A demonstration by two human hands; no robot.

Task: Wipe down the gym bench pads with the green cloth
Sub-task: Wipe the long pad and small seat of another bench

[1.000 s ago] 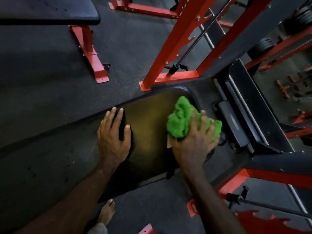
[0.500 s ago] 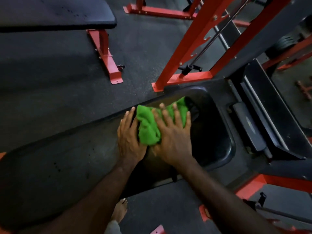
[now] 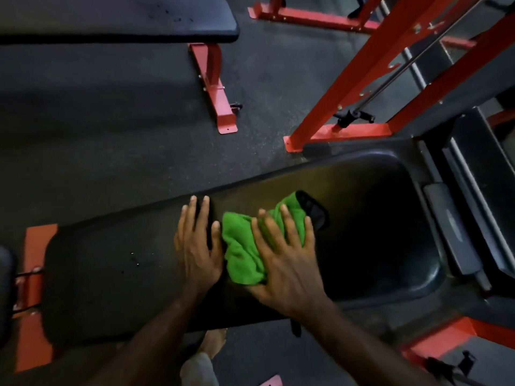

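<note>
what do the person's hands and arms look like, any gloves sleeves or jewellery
Both are bare. The left hand and right hand wear no gloves, and no rings show on the fingers. No watch or band shows at either wrist, and both forearms are uncovered up to the picture's bottom edge, with no sleeve in sight.

The bench pad [image 3: 111, 263] is a long black vinyl slab running diagonally, narrow-ish end down at 8 o'clock and the wider rounded end up toward 3 o'clock. Surface looks matte with a few pale specks near the 8 o'clock end and a faint sheen around the middle. The green cloth [image 3: 241, 252] is a bright fuzzy towel, all bunched and wrinkled, sitting right on the pad about mid-length. Part of it is flattened under a hand, and the loose bulk puffs out toward 9 o'clock. A second black pad [image 3: 117, 18] sits flat way up at 11 o'clock, well apart.
</note>
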